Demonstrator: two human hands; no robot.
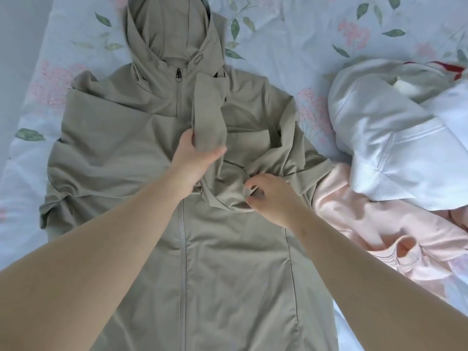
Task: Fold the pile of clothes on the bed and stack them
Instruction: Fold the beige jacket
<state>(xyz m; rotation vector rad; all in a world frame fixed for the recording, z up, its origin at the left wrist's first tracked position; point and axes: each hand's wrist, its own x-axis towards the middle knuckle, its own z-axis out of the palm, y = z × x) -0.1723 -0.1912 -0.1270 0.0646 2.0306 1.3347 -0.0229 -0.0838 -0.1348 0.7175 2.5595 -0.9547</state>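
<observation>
Both bare arms reach in from the bottom corners and meet over the chest of the jacket (228, 262). The left hand (195, 163) is knuckles-up, thumb on the far side and fingers wrapped round the end of a sleeve (207, 110), clutching it w/ the cuff end bunched in the palm. The right hand (273, 198) sits just beside it, a bit nearer the person. Its thumb & forefinger curl in and pinch a small fold of jacket cloth. The other fingers are tucked under, so can't see them well.

The jacket is khaki-beige and hooded, lying front-up in the middle of the bed (291, 26). The zip (181, 249) is closed and runs straight down the centre. The hood (169, 29) points away from the person, flattish w/ creases. The gripped sleeve comes down from the shoulder on the person's right and lies across the chest, next to the zip. Cloth btw. the two hands is twisted into rumpled folds. The other sleeve is folded in on the left side, bulky at the edge. The lower body is fairly smooth.

To the right a crumpled white top (392, 148) partly overlaps a pink garment (367, 236), which touches the jacket's right edge. The sheet is pale w/ pink flowers & green leaves.
</observation>
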